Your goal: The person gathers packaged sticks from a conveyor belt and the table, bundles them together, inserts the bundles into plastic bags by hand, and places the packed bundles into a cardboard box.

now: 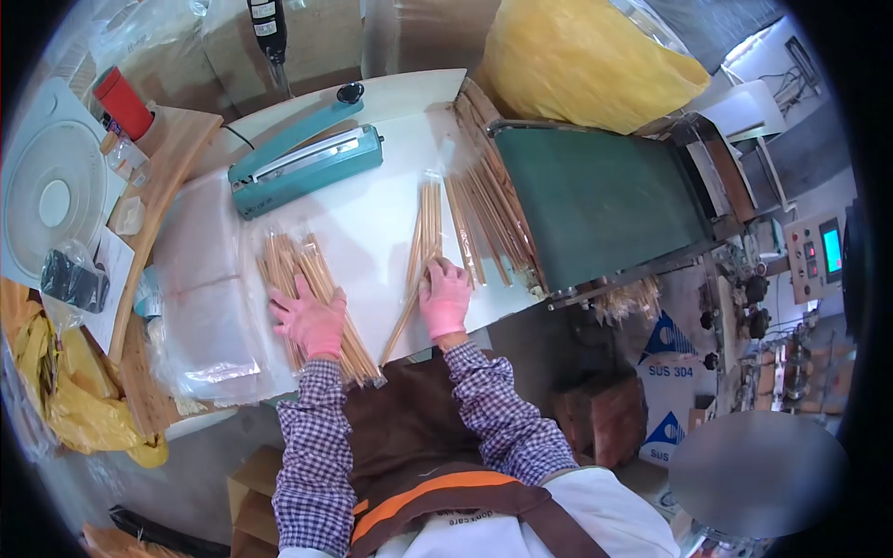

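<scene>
While the white worktop (386,200), flanked by the green belt (595,205), carries several groups of slender sticks, the work looks part-way along. Flat clear bags (205,307) wait at the left, and nothing lies across the teal sealer (307,174). The right pile of sticks (491,209), near the belt, seems left to do; the left pile (323,270), with clear plastic at its ends, looks further on. Over that left pile lies the left hand (313,318), palm down, fingers spread apart. The right hand (446,298) bends its fingers over the lower part of the middle bundle (430,216), touching it; its underside is hidden, so I cannot tell whether it is clamped.
</scene>
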A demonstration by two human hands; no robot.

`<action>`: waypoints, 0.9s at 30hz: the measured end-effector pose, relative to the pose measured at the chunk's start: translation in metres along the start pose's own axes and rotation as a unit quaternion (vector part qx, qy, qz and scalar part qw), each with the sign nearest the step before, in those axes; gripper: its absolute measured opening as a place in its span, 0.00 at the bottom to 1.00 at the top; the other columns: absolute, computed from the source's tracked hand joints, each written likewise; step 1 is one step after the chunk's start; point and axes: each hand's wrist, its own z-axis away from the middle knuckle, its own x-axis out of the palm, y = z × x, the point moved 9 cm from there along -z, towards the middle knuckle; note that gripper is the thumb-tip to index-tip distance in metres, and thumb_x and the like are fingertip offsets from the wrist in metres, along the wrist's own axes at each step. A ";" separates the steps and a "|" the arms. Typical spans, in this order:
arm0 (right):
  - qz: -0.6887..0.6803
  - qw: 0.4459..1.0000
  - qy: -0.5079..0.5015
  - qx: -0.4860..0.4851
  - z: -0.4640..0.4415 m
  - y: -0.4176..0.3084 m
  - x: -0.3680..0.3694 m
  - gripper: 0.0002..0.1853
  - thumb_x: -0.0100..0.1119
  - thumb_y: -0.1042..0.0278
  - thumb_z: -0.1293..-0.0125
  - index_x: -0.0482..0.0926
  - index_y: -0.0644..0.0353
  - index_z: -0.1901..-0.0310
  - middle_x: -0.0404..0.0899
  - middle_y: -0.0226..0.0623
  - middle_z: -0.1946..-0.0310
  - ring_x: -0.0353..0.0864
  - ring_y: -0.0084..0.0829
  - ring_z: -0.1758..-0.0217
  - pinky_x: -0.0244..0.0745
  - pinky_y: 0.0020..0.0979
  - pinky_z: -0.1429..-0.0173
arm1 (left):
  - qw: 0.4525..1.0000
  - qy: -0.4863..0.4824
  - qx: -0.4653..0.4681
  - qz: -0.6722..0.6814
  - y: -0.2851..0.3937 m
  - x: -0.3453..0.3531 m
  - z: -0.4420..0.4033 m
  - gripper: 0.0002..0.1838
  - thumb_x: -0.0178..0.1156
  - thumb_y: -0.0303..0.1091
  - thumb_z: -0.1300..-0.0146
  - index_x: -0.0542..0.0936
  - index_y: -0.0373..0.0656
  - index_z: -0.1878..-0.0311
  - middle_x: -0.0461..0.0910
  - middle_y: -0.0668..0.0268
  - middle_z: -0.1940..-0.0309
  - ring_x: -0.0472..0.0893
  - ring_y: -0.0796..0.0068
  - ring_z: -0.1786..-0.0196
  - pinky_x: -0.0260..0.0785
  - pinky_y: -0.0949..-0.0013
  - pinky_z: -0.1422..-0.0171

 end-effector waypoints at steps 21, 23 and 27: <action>0.029 0.998 -0.032 -0.034 -0.031 -0.013 0.012 0.19 0.56 0.66 0.44 0.73 0.52 0.48 0.72 0.35 0.45 0.68 0.45 0.45 0.64 0.43 0.43 | 1.000 -0.003 0.004 -0.005 0.001 0.003 -0.001 0.46 0.62 0.63 0.54 0.59 0.60 0.31 0.50 0.43 0.32 0.55 0.42 0.33 0.53 0.34 0.38; 0.049 0.997 0.039 0.051 -0.038 0.025 0.000 0.21 0.56 0.65 0.44 0.72 0.53 0.47 0.71 0.36 0.43 0.67 0.46 0.44 0.64 0.44 0.43 | 1.000 -0.002 0.006 -0.005 0.001 0.004 -0.001 0.46 0.61 0.63 0.53 0.59 0.60 0.31 0.50 0.43 0.32 0.55 0.41 0.33 0.53 0.34 0.38; 0.083 0.986 -0.103 0.102 -0.047 0.043 0.022 0.26 0.56 0.61 0.43 0.69 0.56 0.42 0.67 0.39 0.40 0.66 0.45 0.42 0.63 0.43 0.40 | 1.000 -0.003 0.015 -0.013 0.002 0.003 0.000 0.46 0.61 0.63 0.53 0.59 0.60 0.31 0.51 0.43 0.33 0.56 0.41 0.33 0.53 0.34 0.39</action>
